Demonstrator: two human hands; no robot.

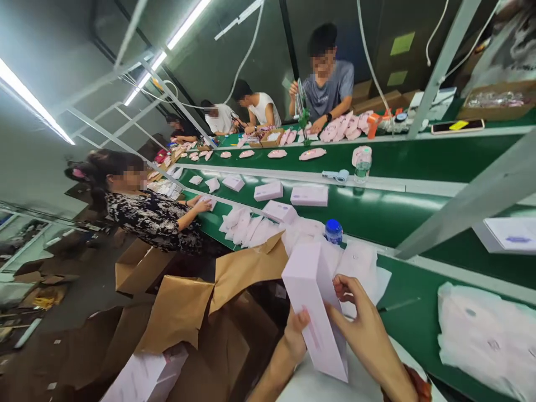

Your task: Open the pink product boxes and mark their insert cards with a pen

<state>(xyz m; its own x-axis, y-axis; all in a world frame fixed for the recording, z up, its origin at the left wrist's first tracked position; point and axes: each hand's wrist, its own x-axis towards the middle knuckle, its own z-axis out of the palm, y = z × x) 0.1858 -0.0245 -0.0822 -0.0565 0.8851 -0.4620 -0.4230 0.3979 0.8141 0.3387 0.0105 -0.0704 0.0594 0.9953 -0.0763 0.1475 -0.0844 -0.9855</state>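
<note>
At the green table (412, 330), the white box (319, 324), its long axis tilted near upright, was between the left hand (295, 336), closed on its lower left side, and the right hand (363, 315), half-curled at its right face, grip unclear.

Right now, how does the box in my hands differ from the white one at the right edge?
The held box stands on end, tilted; the edge box lies flat on the green surface. Your left hand grips the held box, your right hand at its side; no hand shows on the edge box. Both are pale, straight-edged boxes.
</note>
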